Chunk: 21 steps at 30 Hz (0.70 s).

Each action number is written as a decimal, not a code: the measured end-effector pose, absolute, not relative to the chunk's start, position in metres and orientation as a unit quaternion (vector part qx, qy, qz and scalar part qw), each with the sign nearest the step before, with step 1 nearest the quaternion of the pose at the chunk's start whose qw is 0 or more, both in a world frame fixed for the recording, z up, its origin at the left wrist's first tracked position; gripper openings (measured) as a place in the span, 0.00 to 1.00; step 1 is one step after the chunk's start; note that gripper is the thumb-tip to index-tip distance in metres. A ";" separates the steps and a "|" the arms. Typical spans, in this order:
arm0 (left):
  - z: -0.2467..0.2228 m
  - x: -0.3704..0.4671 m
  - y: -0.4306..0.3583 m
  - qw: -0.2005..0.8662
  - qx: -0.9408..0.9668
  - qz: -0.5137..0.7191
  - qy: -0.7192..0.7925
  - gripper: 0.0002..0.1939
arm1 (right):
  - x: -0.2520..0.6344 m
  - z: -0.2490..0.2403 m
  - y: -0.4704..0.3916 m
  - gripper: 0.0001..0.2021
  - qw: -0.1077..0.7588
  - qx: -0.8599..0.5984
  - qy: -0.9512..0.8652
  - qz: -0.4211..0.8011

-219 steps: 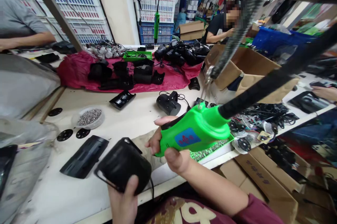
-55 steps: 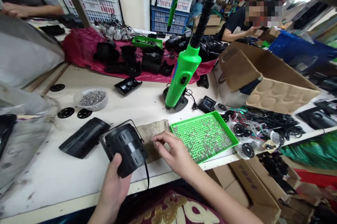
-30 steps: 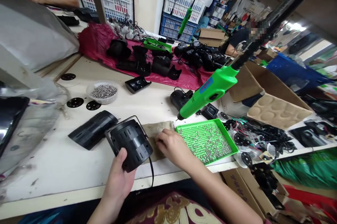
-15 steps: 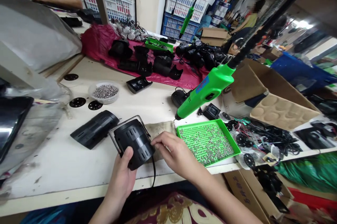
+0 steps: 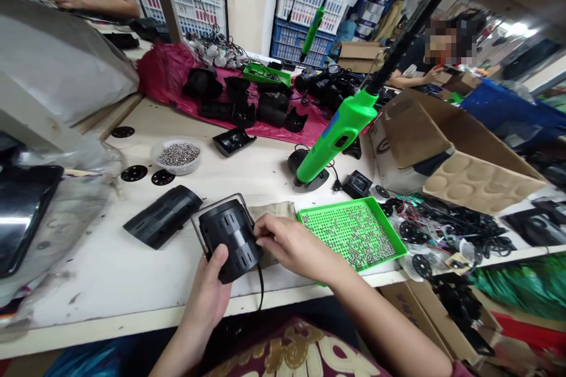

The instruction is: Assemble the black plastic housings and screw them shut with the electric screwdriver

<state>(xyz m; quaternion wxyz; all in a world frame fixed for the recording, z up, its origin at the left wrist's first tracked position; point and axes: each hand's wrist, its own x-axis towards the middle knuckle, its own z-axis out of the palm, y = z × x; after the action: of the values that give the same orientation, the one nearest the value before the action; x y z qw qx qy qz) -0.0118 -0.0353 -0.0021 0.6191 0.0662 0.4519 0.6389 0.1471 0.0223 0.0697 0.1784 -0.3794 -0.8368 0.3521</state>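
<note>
Head view: across the pale surface (image 5: 101,282), the open cardboard box (image 5: 411,129) stands at the far right, beside the pink sheet (image 5: 161,79) bearing black parts. Nearer is the green tray (image 5: 391,225) of screws. Above it hangs the green screwdriver (image 5: 333,141), steeper than a moment ago, its tip swung back from the tray's corner. The left hand (image 5: 212,285) is clamped on the black housing (image 5: 230,238), holding it tilted above the front edge; the right hand (image 5: 294,244) has its fingers bunched at the housing's right side, more curled than before, contents hidden. The black cover (image 5: 163,216) lies left, near the small bowl (image 5: 177,170).
</note>
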 end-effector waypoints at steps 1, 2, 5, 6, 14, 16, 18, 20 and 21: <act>-0.001 -0.012 -0.035 0.620 0.060 0.639 0.451 0.31 | 0.147 0.066 0.024 0.04 0.194 -0.385 -0.815 0.387; -0.001 -0.013 -0.035 0.622 0.054 0.639 0.450 0.32 | 0.146 0.061 0.026 0.04 0.212 -0.391 -0.786 0.430; 0.003 -0.015 -0.035 0.633 0.040 0.630 0.448 0.35 | 0.142 0.044 0.029 0.12 0.248 -0.388 -0.670 0.583; 0.004 -0.016 -0.034 0.637 0.037 0.626 0.448 0.37 | 0.140 0.040 0.028 0.14 0.249 -0.380 -0.639 0.620; 0.009 -0.018 -0.033 0.642 0.020 0.618 0.453 0.37 | 0.163 0.055 0.020 0.11 0.574 -0.512 -0.589 0.248; 0.008 -0.018 -0.032 0.641 0.015 0.612 0.463 0.35 | 0.173 0.067 0.030 0.19 0.572 -0.523 -0.591 0.224; 0.006 -0.018 -0.031 0.635 0.006 0.611 0.473 0.33 | 0.177 0.078 0.044 0.27 0.539 -0.512 -0.619 0.254; 0.005 -0.018 -0.029 0.628 0.000 0.615 0.477 0.33 | 0.175 0.086 0.059 0.34 0.523 -0.485 -0.636 0.296; 0.005 -0.018 -0.029 0.625 0.000 0.620 0.475 0.33 | 0.172 0.089 0.066 0.36 0.527 -0.468 -0.635 0.316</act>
<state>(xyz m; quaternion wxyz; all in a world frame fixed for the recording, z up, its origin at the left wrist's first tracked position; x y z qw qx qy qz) -0.0177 -0.0290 0.0049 0.6252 0.0000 0.4745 0.6196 0.1716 0.0657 0.0889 0.5270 -0.4682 -0.6350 0.3160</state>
